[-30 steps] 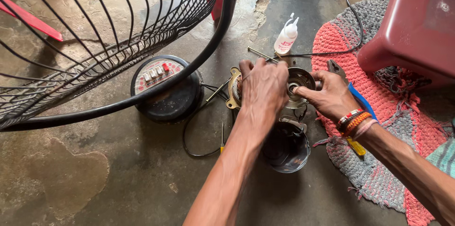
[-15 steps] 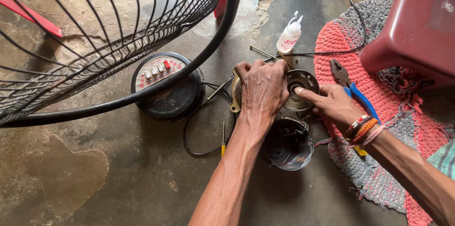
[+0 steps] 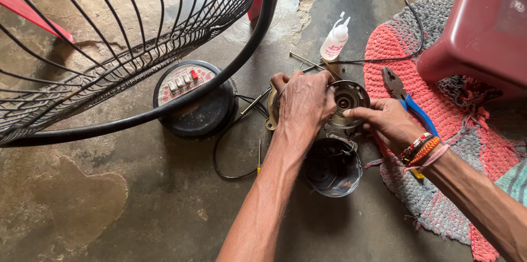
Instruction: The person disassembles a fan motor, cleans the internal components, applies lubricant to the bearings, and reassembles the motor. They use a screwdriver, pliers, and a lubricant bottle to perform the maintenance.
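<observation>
A round metal fan motor (image 3: pixel 347 100) lies on the concrete floor in the middle of the head view. My left hand (image 3: pixel 304 104) is clamped over its left side, fingers curled around the housing. My right hand (image 3: pixel 387 122) grips the motor's right edge, thumb and fingers pinched near the central bearing hole. Just below the motor sits a dark round motor cover (image 3: pixel 333 167). A black cable (image 3: pixel 230 152) loops from the motor toward the fan base (image 3: pixel 193 100).
A black wire fan guard (image 3: pixel 110 37) hangs over the upper left. A small white oil bottle (image 3: pixel 335 41) stands behind the motor. Blue-handled pliers (image 3: pixel 405 100) lie on a pink and grey rug (image 3: pixel 439 185). A red plastic stool (image 3: pixel 483 26) stands at the upper right. A thin screwdriver (image 3: pixel 259 156) lies by the cable.
My right hand has shifted left, closing onto the motor's right rim. My left hand keeps its hold on the motor. The view has drifted slightly.
</observation>
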